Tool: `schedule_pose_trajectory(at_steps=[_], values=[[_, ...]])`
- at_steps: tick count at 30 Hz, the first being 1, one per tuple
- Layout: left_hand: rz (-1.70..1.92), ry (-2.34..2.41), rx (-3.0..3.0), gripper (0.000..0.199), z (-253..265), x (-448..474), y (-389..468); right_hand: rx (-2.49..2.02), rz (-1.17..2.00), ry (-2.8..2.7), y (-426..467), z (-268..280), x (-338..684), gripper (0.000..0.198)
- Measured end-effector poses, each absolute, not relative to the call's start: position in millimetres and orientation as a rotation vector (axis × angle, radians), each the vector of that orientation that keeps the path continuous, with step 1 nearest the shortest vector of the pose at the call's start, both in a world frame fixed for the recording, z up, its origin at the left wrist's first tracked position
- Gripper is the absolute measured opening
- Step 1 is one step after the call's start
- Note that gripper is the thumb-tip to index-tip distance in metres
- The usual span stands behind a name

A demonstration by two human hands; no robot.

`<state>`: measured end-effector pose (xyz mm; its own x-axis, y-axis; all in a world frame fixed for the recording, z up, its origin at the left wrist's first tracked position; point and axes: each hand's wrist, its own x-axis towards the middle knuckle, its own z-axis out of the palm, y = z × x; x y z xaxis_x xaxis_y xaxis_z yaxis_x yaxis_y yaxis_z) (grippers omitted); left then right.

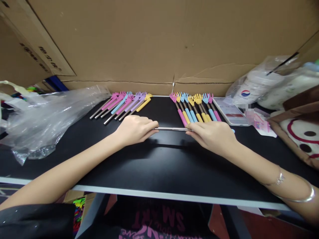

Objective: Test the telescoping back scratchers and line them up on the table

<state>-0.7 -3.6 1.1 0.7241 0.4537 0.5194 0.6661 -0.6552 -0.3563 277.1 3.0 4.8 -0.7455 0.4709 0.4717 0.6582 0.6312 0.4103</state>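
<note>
Both my hands hold one back scratcher level above the black table. Its thin metal rod shows between them, and a bit of light blue peeks out past my right hand. My left hand is closed round the rod's left end. My right hand is closed round the other side and hides most of it. Behind my left hand lies a row of back scratchers with pink, blue, purple and yellow claw heads. Another row of back scratchers, with coloured grips toward me, lies behind my right hand.
Clear plastic bags lie at the left. On the right are a phone, a pink-and-white card, a bagged white cup and a brown cloth item. A cardboard wall closes off the back.
</note>
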Motion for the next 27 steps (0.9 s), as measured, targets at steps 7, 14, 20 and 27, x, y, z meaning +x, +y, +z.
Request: schedule_pose_trajectory(at_steps=[7, 14, 20, 27], values=[[-0.473, -0.792, -2.440, 0.031, -0.5, -10.6, 9.1, -0.872, -0.831, -2.585, 11.9, 9.2, 281.9, 0.034], [-0.476, -0.828, -2.278, 0.031, 15.6, -56.6, 32.6, -1.079, -0.896, -2.598, 50.1, 29.6, 323.6, 0.052], [-0.393, -0.868, -2.130, 0.033, 30.8, -79.7, 36.3, -1.138, -1.132, -2.456, 68.2, 40.1, 359.4, 0.047], [-0.400, -0.821, -2.083, 0.036, 25.6, -68.8, 30.9, -1.136, -1.110, -2.362, 60.3, 34.4, 352.2, 0.042]])
